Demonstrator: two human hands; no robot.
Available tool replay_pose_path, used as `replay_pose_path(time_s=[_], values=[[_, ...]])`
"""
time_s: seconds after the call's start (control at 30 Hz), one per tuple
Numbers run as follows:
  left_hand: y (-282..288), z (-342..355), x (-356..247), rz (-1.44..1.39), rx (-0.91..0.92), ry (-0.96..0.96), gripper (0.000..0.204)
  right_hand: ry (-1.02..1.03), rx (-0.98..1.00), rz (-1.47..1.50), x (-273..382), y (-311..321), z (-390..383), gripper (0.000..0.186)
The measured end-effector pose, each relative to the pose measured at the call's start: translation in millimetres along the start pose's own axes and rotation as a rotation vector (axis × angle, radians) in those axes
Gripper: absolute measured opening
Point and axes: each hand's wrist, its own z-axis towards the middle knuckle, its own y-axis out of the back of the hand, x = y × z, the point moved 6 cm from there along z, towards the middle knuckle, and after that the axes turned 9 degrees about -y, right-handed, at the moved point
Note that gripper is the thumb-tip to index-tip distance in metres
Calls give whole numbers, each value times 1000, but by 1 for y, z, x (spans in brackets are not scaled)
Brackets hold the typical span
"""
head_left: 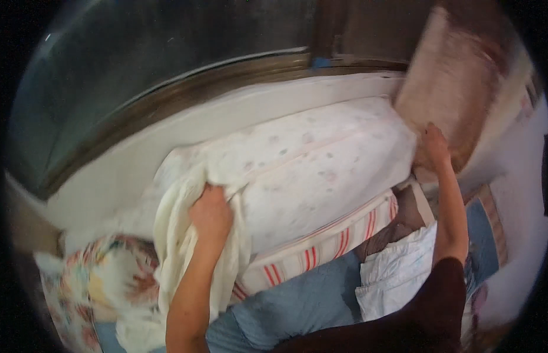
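Clamps a gathered bunch of cream cloth [173,230] in the left grip [211,207], closed together tightly on it over the left part of a long speckled white cushion [321,156]. Lets loose folds of that cloth hang down on both sides of the bare left forearm [190,297], partly covering the cushion's near left corner. Reaches well out to the right with the other arm, bare below a dark brown sleeve [430,300], with the right grip [434,141] just beside the cushion's right end and in front of a tall brown panel [447,88]. Cannot fairly make out, through the blur on that side, any clear hold or gap in the right grip.

Has the speckled cushion lying lengthwise across the middle, slanting up toward the right, with a red-striped cushion [321,250] along the near edge. Has blue cloth [291,300] spread nearer the body, a crumpled white sheet [397,267] beside it to the right, and a multicoloured patterned bundle [106,270] at the lower left, next to the cream cloth. Faces a pale ledge [103,176] running behind the cushion and a dark pane [180,53] beyond.
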Motion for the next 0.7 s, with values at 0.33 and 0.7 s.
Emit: replay_pose_path(time_s=[0.33,0.7], values=[[44,-50,1,-337,-224,12,20,860,-304,483,413,36,-239,38],[171,-264,257,-105,-809,582,32,797,-221,712,403,35,-228,31]])
